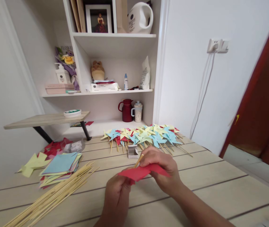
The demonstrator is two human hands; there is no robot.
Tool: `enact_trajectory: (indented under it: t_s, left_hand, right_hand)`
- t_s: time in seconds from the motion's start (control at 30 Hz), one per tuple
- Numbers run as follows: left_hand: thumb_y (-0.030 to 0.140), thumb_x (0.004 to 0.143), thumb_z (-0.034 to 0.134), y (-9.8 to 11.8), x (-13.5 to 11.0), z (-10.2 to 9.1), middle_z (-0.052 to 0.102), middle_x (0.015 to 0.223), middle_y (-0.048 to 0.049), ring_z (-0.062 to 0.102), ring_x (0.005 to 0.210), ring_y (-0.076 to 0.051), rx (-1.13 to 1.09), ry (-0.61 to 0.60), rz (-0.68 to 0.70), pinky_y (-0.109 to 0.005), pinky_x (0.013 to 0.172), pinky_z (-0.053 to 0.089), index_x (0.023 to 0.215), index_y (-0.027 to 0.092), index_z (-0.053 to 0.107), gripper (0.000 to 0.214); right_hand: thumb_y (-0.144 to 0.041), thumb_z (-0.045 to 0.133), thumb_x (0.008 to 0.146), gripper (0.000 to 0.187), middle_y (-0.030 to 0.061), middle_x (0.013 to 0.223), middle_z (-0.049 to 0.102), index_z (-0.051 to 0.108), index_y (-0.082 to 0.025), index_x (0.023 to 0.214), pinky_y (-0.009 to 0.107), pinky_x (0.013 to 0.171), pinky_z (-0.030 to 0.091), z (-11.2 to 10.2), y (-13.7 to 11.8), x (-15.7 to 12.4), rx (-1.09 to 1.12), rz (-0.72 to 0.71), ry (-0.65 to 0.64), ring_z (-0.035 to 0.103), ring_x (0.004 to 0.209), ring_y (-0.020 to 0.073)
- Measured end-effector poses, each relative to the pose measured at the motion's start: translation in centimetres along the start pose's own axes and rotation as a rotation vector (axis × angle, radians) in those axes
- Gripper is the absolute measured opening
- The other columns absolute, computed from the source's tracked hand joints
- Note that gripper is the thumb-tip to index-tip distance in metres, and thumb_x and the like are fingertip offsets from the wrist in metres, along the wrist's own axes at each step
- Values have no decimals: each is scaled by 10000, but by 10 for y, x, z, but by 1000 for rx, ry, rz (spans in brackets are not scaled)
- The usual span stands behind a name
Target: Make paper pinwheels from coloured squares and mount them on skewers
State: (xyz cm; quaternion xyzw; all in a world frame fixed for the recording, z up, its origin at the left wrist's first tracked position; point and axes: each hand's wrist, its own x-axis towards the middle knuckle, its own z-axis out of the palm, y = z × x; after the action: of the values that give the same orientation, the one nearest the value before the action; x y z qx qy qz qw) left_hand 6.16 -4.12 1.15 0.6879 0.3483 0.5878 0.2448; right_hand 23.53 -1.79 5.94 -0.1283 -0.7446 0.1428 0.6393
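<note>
Between my two hands, above the table, is a red paper pinwheel (136,172). My left hand (119,190) is closed on its left side, the fingertips partly hidden by the paper. My right hand (161,165) is closed too, at the pinwheel's far right side, with a thin wooden stick (138,160) at its fingertips. Where stick and paper meet is hidden. Just beyond my hands stands a small open cardboard box (132,152). Farther back lies a pile of finished pinwheels (143,137) in yellow, blue and red on sticks.
Wooden sticks (61,192) lie in a bundle at the left front. Behind them are stacked coloured paper squares (60,164), a yellow cut paper (33,164) and a clear plastic box (74,146). A small raised stand (46,119) and a white shelf (115,35) border the table.
</note>
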Motion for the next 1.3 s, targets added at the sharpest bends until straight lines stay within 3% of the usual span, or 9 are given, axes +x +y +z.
enact_trajectory:
  t_s: [0.33, 0.47, 0.63, 0.9, 1.0, 1.17, 1.3]
  left_hand:
    - [254, 918, 469, 0, 3, -3, 470, 492, 40, 368, 439, -120, 138, 8, 184, -235, 487, 320, 706, 200, 644, 280]
    - [204, 904, 459, 5, 7, -7, 527, 524, 22, 427, 467, -126, 171, -43, 221, -234, 519, 345, 680, 206, 615, 272]
    - [159, 869, 489, 13, 9, -13, 546, 531, 7, 459, 490, -138, 186, -76, 224, -242, 544, 353, 649, 217, 595, 251]
    - [205, 891, 511, 13, 7, -13, 614, 574, -15, 510, 526, -155, 143, -77, 179, -254, 581, 380, 694, 225, 654, 245]
    - [263, 892, 535, 13, 0, -7, 604, 560, -12, 500, 533, -158, 92, 9, 112, -264, 611, 388, 680, 229, 676, 256]
    - [445, 856, 582, 18, -8, 2, 513, 521, -2, 446, 546, -153, -47, 107, -158, -271, 600, 371, 575, 204, 626, 373]
    - [576, 804, 619, 18, -4, 2, 470, 547, 29, 343, 502, -109, -287, 178, -374, -234, 497, 268, 790, 171, 674, 409]
  right_hand:
    - [-264, 643, 917, 93, 44, 760, 701, 727, -236, 892, 322, 668, 514, 1, -1, 1, 17, -2, 9, 627, 772, 184]
    - [-303, 643, 918, 123, 46, 726, 696, 729, -222, 883, 380, 740, 523, 3, -5, 2, -12, -45, 10, 615, 739, 190]
    - [-322, 628, 926, 151, 44, 707, 691, 735, -231, 869, 467, 844, 518, 6, -7, 3, -17, -55, -4, 619, 710, 194]
    - [-337, 603, 940, 156, 28, 713, 707, 730, -262, 891, 464, 884, 511, 0, -3, 4, -46, -71, -25, 652, 704, 193]
    - [-336, 611, 934, 144, 25, 711, 716, 732, -266, 898, 470, 903, 501, -3, -2, 5, -59, -82, -40, 658, 710, 196]
    - [-337, 609, 939, 166, 23, 690, 728, 757, -277, 896, 470, 891, 498, -3, 0, 4, -90, -133, -27, 666, 680, 192]
    - [-312, 630, 925, 142, 20, 723, 745, 771, -305, 938, 485, 916, 479, -5, 5, 1, -148, -143, -64, 675, 708, 201]
